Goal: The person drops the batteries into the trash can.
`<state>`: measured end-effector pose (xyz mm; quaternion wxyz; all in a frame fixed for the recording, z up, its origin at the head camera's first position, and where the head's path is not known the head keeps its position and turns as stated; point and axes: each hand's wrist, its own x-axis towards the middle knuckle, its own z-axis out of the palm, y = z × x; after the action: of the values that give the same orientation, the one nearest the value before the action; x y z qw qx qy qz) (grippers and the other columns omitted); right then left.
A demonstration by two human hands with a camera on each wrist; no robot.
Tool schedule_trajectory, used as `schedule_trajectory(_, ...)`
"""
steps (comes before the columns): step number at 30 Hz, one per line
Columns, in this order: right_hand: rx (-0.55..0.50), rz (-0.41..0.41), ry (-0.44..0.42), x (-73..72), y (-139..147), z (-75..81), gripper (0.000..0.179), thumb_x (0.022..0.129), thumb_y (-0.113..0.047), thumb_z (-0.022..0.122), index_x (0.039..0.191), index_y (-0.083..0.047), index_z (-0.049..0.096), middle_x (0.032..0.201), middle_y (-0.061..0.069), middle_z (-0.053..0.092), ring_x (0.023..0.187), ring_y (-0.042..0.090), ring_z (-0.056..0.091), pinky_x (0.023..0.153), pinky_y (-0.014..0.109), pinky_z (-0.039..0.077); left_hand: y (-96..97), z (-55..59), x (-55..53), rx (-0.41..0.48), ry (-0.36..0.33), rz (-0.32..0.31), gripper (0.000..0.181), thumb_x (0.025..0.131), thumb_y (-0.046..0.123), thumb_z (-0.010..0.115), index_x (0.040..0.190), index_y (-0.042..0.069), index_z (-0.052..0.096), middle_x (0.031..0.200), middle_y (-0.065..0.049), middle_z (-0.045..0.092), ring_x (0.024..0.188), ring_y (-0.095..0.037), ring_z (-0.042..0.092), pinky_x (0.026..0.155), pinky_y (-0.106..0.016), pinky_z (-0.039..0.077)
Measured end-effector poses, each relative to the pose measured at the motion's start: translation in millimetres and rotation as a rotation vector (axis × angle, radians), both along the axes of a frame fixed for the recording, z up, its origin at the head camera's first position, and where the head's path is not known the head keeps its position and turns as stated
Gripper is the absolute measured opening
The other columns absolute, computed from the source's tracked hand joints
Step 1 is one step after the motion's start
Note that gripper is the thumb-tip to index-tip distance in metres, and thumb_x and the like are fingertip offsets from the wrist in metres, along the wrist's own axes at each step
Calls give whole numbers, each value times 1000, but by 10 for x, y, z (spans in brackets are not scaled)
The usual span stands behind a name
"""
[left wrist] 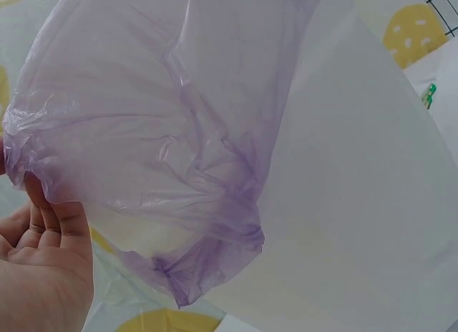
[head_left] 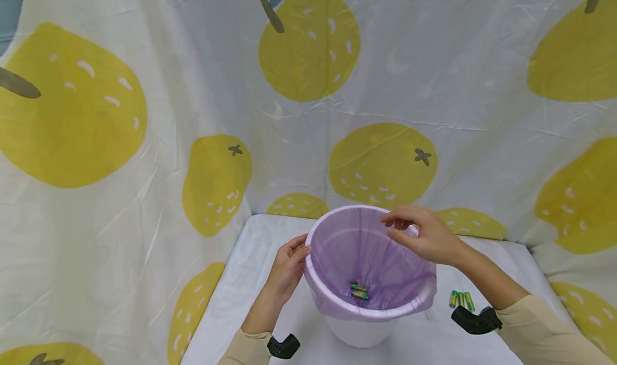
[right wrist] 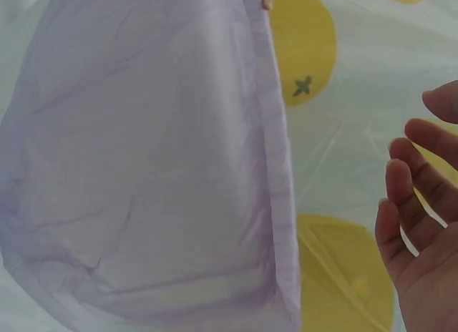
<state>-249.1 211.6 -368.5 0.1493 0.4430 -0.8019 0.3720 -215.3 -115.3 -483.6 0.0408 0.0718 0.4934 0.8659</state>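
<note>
A white trash bin [head_left: 360, 330] stands on the table, lined with a translucent purple bag [head_left: 337, 258] folded over its rim. My left hand [head_left: 288, 266] grips the rim at the left side, thumb on top and fingers outside; in the left wrist view the left hand [left wrist: 54, 253] is partly behind the bag. Above the right back part of the rim hovers my right hand [head_left: 424, 235], fingers loosely bent with nothing between them. The right wrist view also has this right hand [right wrist: 429, 196] holding nothing, apart from the bag. Green and yellow batteries [head_left: 359, 294] lie at the bag's bottom.
Three more green batteries [head_left: 461, 300] lie side by side on the white-covered table [head_left: 284, 228], right of the bin. A curtain with yellow fruit prints [head_left: 383, 161] hangs behind and at both sides. Each wrist carries a black camera mount [head_left: 283, 347].
</note>
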Motion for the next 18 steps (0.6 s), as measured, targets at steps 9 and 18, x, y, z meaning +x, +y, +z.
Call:
schedule_trajectory(9,32,-89,6,49,196,-34,27,89,-1,73,113,-13,75,101,-11,69,84,7,61,74,24,54,0,15,1,-11,-3,6,45,98,-3,59,139,-18,45,116,-15,63,105,-22,62,89,-29,55)
schedule_trajectory(18,33,-115,26,103,360,-63,28,88,1,74,113,-12,74,99,-1,72,82,6,61,74,19,53,1,8,16,-16,-1,7,46,98,-2,59,139,-18,45,118,-16,62,107,-25,61,91,-30,55)
